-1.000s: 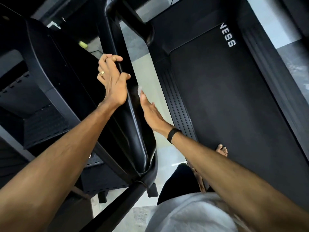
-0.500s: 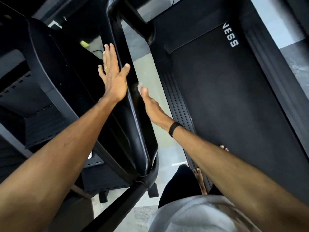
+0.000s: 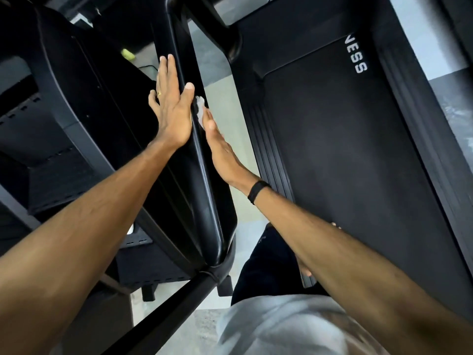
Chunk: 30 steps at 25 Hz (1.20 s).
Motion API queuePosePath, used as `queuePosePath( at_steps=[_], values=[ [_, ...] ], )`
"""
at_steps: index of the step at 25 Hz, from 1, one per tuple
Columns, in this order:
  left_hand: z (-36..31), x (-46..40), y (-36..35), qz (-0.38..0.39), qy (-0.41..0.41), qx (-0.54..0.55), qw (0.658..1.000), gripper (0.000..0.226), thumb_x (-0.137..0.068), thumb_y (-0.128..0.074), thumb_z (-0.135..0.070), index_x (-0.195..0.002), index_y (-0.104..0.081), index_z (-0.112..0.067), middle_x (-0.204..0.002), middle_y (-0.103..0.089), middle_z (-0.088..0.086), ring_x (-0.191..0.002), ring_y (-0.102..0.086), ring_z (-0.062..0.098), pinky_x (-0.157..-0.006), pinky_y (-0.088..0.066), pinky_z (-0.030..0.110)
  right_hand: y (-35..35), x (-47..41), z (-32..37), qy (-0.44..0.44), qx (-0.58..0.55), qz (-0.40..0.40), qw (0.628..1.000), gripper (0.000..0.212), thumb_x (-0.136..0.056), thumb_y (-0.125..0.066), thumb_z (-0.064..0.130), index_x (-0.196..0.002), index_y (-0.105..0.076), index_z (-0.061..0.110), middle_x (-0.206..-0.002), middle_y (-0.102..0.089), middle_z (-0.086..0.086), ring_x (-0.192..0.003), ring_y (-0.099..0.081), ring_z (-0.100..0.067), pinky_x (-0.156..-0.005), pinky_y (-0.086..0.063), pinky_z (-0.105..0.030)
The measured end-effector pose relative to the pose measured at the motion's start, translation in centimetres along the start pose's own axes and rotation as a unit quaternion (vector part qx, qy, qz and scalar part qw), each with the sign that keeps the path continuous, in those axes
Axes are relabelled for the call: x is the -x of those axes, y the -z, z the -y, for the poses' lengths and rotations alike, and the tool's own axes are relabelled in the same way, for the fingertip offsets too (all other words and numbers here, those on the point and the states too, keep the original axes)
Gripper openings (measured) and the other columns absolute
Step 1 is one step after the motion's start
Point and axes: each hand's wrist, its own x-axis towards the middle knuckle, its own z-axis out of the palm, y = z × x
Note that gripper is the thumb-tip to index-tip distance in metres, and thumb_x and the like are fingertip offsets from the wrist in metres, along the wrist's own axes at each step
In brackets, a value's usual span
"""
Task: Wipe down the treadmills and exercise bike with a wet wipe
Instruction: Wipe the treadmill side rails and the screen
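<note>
Now my left hand (image 3: 172, 108) lies flat against the near side of a glossy black upright panel (image 3: 204, 190), fingers straight and pressed together, thumb hooked over its front edge. A second ago those fingers were curled around that edge; they have flattened out, so I judge the hand now steadies the panel rather than gripping it. My right hand (image 3: 220, 152) presses the white wet wipe (image 3: 201, 110) against the panel's far side, fingers straight as far as I can tell, since their tips are hidden behind the edge. The wipe has slid slightly up the panel, so the wiping stroke continues. I count two hands, one wipe, one ring on the left hand, one black wristband (image 3: 257, 191) on the right wrist, and one treadmill belt (image 3: 345, 155) at right.
</note>
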Motion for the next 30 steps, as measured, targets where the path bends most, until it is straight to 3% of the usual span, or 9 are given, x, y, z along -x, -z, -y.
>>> queuePosePath(
  at_steps=[4, 7, 10, 13, 15, 17, 20, 25, 30],
  values=[
    [0.5, -0.7, 0.0, -0.016, -0.006, 0.022, 1.0, 0.068, -0.099, -0.037, -0.038, -0.16, -0.014, -0.017, -0.167, -0.007, 0.007, -0.15, -0.004, 0.013, -0.113, 0.0, 0.033, 0.1, 5.4, -2.6, -0.096, -0.02, 0.039, 0.994, 0.071, -0.099, -0.009, 0.069, -0.161, -0.002, 0.034, -0.167, -0.002, 0.018, -0.151, 0.002, 0.003, -0.127, 0.003, -0.045],
    [1.0, -1.2, -0.4, -0.039, -0.025, 0.036, 0.998, 0.068, -0.096, -0.042, -0.043, -0.155, -0.026, -0.015, -0.159, -0.02, 0.008, -0.145, -0.02, 0.02, -0.116, -0.012, 0.044, -0.2, 9.1, -0.6, -0.05, 0.003, 0.075, 0.996, 0.071, -0.1, -0.009, 0.067, -0.16, 0.003, 0.031, -0.166, 0.005, 0.019, -0.151, 0.004, 0.005, -0.126, 0.004, -0.036],
    [1.6, -1.7, -0.3, -0.066, -0.043, 0.052, 0.996, 0.067, -0.096, -0.04, -0.052, -0.15, -0.033, -0.013, -0.15, -0.029, 0.011, -0.137, -0.031, 0.021, -0.114, -0.025, 0.049, -0.2, 2.7, 1.4, 0.007, 0.049, 0.028, 0.998, 0.061, -0.105, -0.007, 0.054, -0.16, 0.004, 0.03, -0.167, 0.006, 0.014, -0.151, 0.007, 0.003, -0.126, 0.007, -0.039],
    [2.2, -1.8, -0.4, -0.076, -0.045, 0.058, 0.994, 0.067, -0.097, -0.036, -0.056, -0.15, -0.034, -0.014, -0.15, -0.03, 0.012, -0.138, -0.031, 0.02, -0.115, -0.026, 0.052, 0.8, -4.6, 1.2, -0.036, 0.001, -0.016, 0.999, 0.075, -0.098, -0.008, 0.07, -0.161, -0.004, 0.029, -0.168, -0.002, 0.011, -0.152, 0.0, 0.0, -0.127, 0.0, -0.046],
    [2.0, -1.6, -0.7, -0.07, -0.027, 0.065, 0.995, 0.067, -0.096, -0.035, -0.056, -0.152, -0.032, -0.019, -0.152, -0.027, 0.008, -0.14, -0.026, 0.015, -0.116, -0.02, 0.045, 1.5, -4.2, -0.3, -0.117, -0.01, -0.013, 0.993, 0.09, -0.088, -0.011, 0.079, -0.161, -0.011, 0.027, -0.167, -0.009, 0.011, -0.149, -0.007, 0.003, -0.128, -0.004, -0.041],
    [2.0, -1.4, -0.8, -0.07, -0.016, 0.081, 0.994, 0.068, -0.095, -0.032, -0.057, -0.153, -0.032, -0.021, -0.155, -0.025, 0.004, -0.141, -0.023, 0.011, -0.114, -0.015, 0.038, 1.4, 0.2, -1.0, -0.154, -0.012, 0.013, 0.988, 0.082, -0.094, -0.012, 0.074, -0.161, -0.012, 0.026, -0.166, -0.011, 0.012, -0.149, -0.008, 0.004, -0.128, -0.004, -0.038],
    [2.1, -1.3, -1.1, -0.074, -0.013, 0.109, 0.991, 0.066, -0.096, -0.03, -0.054, -0.153, -0.033, -0.021, -0.155, -0.026, 0.002, -0.142, -0.024, 0.011, -0.115, -0.015, 0.036, 0.4, 4.8, 1.2, -0.097, -0.012, 0.03, 0.995, 0.083, -0.094, -0.012, 0.076, -0.159, -0.007, 0.026, -0.166, -0.005, 0.016, -0.151, -0.003, 0.003, -0.127, 0.001, -0.034],
    [2.1, -1.5, -0.8, -0.101, -0.025, 0.101, 0.989, 0.063, -0.095, -0.035, -0.05, -0.149, -0.039, -0.017, -0.15, -0.03, -0.001, -0.132, -0.024, -0.009, -0.108, -0.014, 0.015, 1.0, -4.7, 2.9, -0.046, 0.012, -0.002, 0.999, 0.089, -0.086, -0.008, 0.082, -0.16, -0.002, 0.032, -0.165, 0.001, 0.02, -0.152, 0.003, 0.002, -0.126, 0.005, -0.043],
    [1.2, -2.7, -0.6, -0.141, 0.009, 0.061, 0.988, 0.055, -0.077, -0.047, -0.027, -0.129, -0.052, -0.009, -0.126, -0.039, -0.002, -0.111, -0.033, -0.002, -0.092, -0.022, 0.015, 2.4, 1.4, 1.0, -0.196, -0.039, 0.089, 0.976, 0.068, -0.104, -0.014, 0.057, -0.16, 0.0, 0.021, -0.167, -0.001, 0.01, -0.147, -0.003, 0.007, -0.121, 0.002, -0.017]
  ],
)
